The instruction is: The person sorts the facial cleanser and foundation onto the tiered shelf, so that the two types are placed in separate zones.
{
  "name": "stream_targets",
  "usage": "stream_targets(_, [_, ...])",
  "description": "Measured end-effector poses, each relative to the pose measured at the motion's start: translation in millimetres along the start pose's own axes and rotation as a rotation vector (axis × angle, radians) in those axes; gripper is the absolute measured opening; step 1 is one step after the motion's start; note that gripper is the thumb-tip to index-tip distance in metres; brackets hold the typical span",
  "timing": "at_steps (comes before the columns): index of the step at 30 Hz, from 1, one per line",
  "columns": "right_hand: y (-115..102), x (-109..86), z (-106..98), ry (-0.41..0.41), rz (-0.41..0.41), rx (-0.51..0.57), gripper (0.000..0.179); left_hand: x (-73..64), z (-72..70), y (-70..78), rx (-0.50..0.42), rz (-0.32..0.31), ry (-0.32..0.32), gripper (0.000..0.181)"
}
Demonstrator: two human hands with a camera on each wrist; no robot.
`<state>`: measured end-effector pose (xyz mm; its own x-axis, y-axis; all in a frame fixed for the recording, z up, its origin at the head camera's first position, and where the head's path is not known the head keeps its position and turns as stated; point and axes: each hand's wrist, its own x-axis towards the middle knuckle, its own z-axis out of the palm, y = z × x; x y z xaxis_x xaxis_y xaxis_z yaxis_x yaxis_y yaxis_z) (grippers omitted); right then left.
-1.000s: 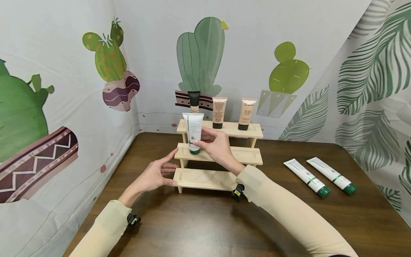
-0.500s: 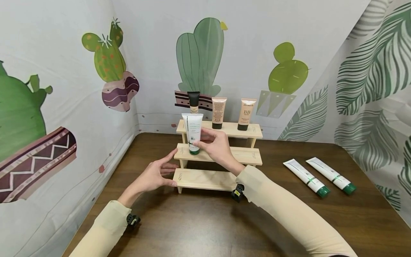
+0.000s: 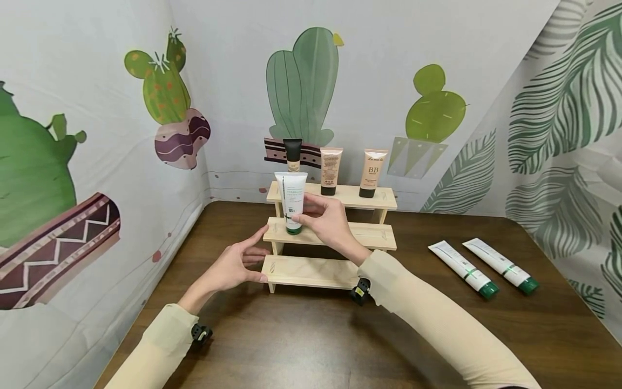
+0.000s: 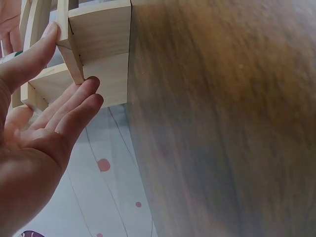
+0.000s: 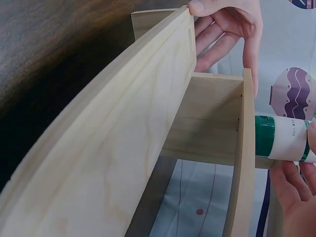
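Note:
A white squeeze tube (image 3: 293, 194) with a green cap stands cap-down at the left end of the middle step of a three-step wooden display stand (image 3: 311, 270). My right hand (image 3: 332, 224) pinches its lower part between thumb and fingers. In the right wrist view the green cap (image 5: 264, 136) meets the step's surface. My left hand (image 3: 235, 265) lies along the stand's left side with fingers extended, thumb at the bottom step's corner. In the left wrist view the left hand's fingers (image 4: 81, 108) reach along the stand's side panels.
Along the top step stand a black-capped tube (image 3: 293, 154) at the left, a beige tube (image 3: 331, 170), and a beige BB cream tube (image 3: 373, 172) at the right. Two more white tubes (image 3: 464, 269) (image 3: 500, 265) lie on the brown table (image 3: 291, 346). A cactus-print cloth (image 3: 233, 70) hangs behind.

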<state>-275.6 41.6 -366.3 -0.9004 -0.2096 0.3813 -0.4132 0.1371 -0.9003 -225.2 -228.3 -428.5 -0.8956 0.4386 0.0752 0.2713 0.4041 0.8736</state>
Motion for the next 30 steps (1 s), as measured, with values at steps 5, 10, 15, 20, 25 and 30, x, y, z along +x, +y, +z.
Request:
stream_targets(5, [0,-1.6,-5,-0.017,-0.016,-0.003,0.053,0.1,0.5,0.1,0.002,0.001,0.001,0.12])
stream_targets(10, [1,-6.8,-16,-0.02,-0.036,-0.002,0.052,-0.7,0.3,0.1,-0.004,0.01,-0.002,0.119])
stream_targets(15, [-2,-17.9,-33,-0.006,-0.045,-0.055,0.048,-1.3,-0.2,-0.1,0.0,0.016,-0.003,0.118])
stream_targets(20, [-6,-34.8,-58,0.001,-0.067,-0.13,0.037,-0.2,0.5,-0.1,-0.003,0.003,-0.004,0.12])
stream_targets(25, [-9,-55.3,-86,0.003,-0.08,-0.217,0.034,-0.2,0.5,0.0,0.001,0.009,-0.007,0.12])
stream_targets(30, [-10,-73.9,-113,0.005,-0.083,-0.291,0.031,0.0,0.2,0.3,0.009,0.014,-0.004,0.12])
